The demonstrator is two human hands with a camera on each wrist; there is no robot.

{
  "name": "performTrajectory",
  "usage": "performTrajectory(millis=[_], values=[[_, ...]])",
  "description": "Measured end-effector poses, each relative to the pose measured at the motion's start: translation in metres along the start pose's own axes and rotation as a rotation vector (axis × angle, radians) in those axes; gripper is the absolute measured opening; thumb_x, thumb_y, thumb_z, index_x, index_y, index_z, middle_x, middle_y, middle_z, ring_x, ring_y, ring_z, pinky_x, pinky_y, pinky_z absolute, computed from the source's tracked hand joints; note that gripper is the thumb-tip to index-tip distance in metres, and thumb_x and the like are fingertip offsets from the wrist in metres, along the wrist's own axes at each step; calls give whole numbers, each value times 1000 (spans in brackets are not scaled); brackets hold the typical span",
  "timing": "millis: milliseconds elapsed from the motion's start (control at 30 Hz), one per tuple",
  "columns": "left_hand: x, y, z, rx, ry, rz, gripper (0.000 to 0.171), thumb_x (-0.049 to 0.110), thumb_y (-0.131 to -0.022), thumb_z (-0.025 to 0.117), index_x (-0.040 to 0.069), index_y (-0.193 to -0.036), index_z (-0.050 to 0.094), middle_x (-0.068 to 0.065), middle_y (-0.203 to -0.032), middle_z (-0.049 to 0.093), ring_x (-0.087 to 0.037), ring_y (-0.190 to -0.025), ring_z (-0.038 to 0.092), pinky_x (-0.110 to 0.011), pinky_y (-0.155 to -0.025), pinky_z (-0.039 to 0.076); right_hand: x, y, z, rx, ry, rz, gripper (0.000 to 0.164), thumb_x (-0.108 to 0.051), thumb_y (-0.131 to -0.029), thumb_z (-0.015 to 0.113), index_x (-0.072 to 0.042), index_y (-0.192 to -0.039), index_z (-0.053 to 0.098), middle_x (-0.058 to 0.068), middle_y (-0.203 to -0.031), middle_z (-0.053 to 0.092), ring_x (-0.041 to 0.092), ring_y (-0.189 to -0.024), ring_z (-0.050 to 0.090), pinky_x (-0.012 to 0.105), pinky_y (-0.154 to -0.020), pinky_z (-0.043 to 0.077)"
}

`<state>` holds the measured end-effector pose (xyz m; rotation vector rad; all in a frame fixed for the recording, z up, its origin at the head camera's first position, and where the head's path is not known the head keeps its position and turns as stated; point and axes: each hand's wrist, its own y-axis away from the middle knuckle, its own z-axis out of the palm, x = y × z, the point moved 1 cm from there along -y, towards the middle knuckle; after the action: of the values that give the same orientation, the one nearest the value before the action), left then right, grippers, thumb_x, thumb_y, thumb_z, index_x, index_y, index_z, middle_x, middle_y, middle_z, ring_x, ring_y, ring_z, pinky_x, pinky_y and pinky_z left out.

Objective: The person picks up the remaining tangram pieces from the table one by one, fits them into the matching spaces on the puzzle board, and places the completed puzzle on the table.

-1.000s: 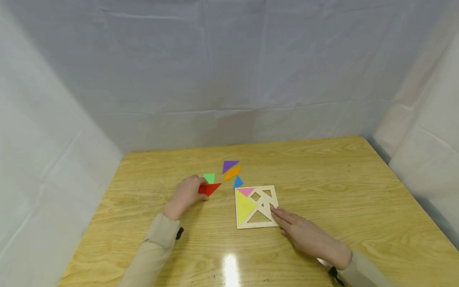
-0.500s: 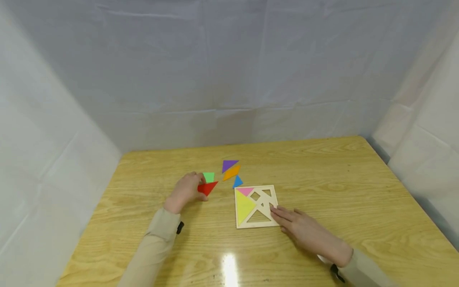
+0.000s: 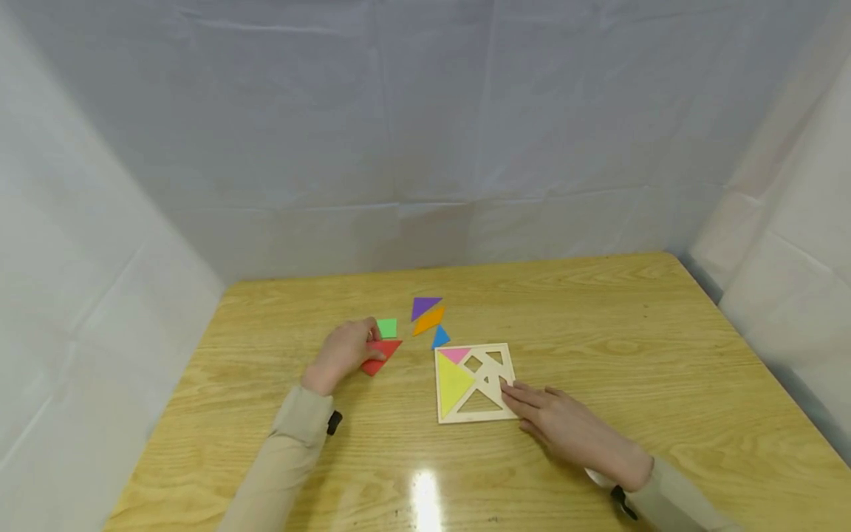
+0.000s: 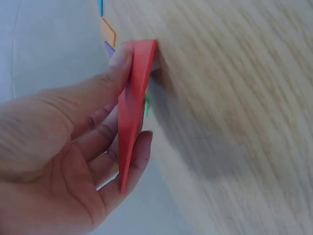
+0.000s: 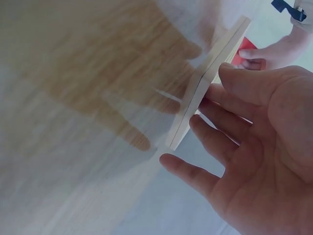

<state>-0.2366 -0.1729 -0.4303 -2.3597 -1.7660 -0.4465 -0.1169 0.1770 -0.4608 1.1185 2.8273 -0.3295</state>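
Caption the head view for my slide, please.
Left hand holds a flat red triangular piece while right hand touches a square pale wooden puzzle frame.

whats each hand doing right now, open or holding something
Left hand: closed, holding the red piece between thumb and fingers.
Right hand: open, fingers touching the wooden frame's right edge.

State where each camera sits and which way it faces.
Head: on the head, facing forward and down over the table; left hand, right hand and sleeves show.
Left wrist: on that wrist, facing the red triangle; the pinching left hand shows.
Right wrist: on that wrist, facing the wooden board; the right hand shows, left hand beyond.
Shared: head and right wrist views both show the wooden board.
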Motion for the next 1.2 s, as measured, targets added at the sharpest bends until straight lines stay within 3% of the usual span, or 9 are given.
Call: performTrajectory(millis=[200, 367, 467, 600, 767, 1000, 1200], values=[[9, 4, -4, 21, -27, 14, 19, 24, -81, 70, 13, -96, 66, -2, -86, 68, -16, -74, 62, -31, -63, 49, -1, 0, 0, 13, 11, -13, 44, -17, -91, 56, -4, -132, 49, 10, -138, 46, 25, -121, 49, 51, -88, 46], [27, 13, -7, 65, 23, 32, 35, 20, -85, 66, 14, -119, 57, -2, -88, 67, -13, -68, 60, -25, -55, 46, 0, 0, 1, 25, 4, -13, 44, -18, -91, 57, -5, -132, 49, 8, -139, 45, 23, -120, 50, 51, -88, 46], [40, 21, -7, 103, 90, 77, 47, 17, -87, 64, 15, -131, 47, -3, -91, 65, -13, -69, 60, -24, -56, 47, 2, 0, 1, 36, 13, -14, 43, -18, -91, 57, -6, -132, 49, 7, -140, 43, 22, -116, 54, 50, -88, 46], [57, 31, -2, 124, 182, 127, 56, 15, -87, 63, 17, -137, 40, -3, -93, 64, -12, -70, 60, -22, -58, 49, 3, -2, 0, 48, 37, -30, 43, -18, -90, 58, -7, -131, 51, 8, -139, 44, 21, -110, 57, 47, -88, 47], [73, 39, 8, 128, 283, 146, 52, 13, -85, 66, 14, -132, 44, -2, -92, 62, -9, -68, 59, -20, -60, 49, 4, -5, 0, 72, 65, -52, 41, -18, -88, 61, -6, -127, 55, 9, -136, 47, 21, -110, 57, 47, -87, 48], [88, 44, 19, 206, 427, 254, 38, 9, -82, 68, 4, -113, 47, -5, -84, 62, -12, -65, 63, -17, -59, 50, 5, -6, 0, 106, 53, -51, 41, -18, -86, 64, -6, -124, 58, 9, -133, 51, 25, -113, 55, 48, -85, 48], [95, 45, 24, 229, 487, 193, 29, 14, -83, 69, 7, -100, 47, -5, -88, 63, -13, -70, 64, -15, -60, 50, 5, -8, 0, 87, 34, -44, 40, -20, -88, 61, -7, -125, 57, 8, -134, 50, 24, -113, 55, 45, -89, 47]])
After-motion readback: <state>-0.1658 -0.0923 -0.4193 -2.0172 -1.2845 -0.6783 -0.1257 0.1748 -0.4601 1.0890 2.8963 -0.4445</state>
